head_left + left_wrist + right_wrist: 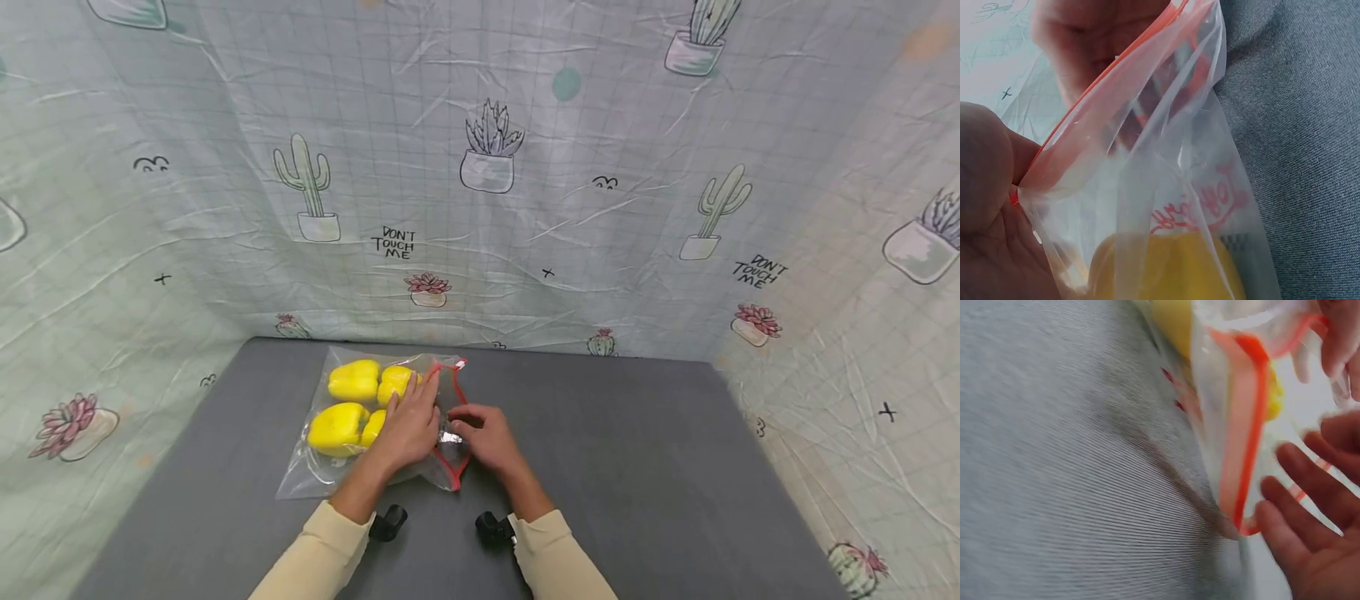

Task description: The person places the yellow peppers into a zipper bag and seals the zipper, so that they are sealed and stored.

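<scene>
A clear resealable plastic bag (315,483) lies on the grey table, its red-edged mouth toward the right and spread apart. Inside it are several yellow bell peppers (339,428). My left hand (411,429) reaches over the bag and holds the upper lip near the mouth; its thumb is hidden in the head view. In the left wrist view, the red zip edge (1079,103) passes close to that hand's thumb. Beside the mouth is my right hand (487,435). Its fingers (1310,481) are loosely extended in the right wrist view, with nothing gripped between them.
The grey table (615,467) extends to the right of the bag. Behind it hangs a cactus-print cloth (555,208), which also covers both sides. A black wrist device (388,523) sits at the left wrist, another (492,529) at the right.
</scene>
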Demonstrator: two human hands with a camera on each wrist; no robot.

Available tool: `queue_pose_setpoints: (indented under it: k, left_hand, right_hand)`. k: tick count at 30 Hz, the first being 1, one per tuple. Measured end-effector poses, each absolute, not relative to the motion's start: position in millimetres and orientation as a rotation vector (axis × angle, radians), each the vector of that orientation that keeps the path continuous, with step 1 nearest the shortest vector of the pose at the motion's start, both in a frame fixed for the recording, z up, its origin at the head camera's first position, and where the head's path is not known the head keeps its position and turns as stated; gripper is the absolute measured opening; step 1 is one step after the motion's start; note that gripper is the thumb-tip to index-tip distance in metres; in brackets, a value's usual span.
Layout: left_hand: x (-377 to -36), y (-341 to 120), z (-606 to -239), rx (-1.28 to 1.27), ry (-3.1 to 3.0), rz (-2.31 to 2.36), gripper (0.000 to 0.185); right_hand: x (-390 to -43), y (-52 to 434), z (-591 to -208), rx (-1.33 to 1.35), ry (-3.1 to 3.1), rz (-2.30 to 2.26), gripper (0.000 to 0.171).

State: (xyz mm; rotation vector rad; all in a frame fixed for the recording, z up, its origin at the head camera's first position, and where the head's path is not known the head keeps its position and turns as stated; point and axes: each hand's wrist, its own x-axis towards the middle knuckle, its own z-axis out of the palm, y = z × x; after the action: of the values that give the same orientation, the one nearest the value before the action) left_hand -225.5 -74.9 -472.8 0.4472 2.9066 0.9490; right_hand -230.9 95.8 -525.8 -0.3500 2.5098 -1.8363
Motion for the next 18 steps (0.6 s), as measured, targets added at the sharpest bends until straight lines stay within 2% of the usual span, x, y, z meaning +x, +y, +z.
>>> queue_pose_setpoints:
  k: [6, 18]
  left_hand:
    - [-228, -72, -475, 0.467, 2.963, 0.855, 0.064]
    - [-234, -72, -467, 0.647, 2.849, 0.834, 0.058]
  right_hand:
    - [-247, 100, -514, 0.017, 2.705, -1.98, 0.017]
    - [-289, 98, -499, 0.156, 2.374, -2.027, 0.037]
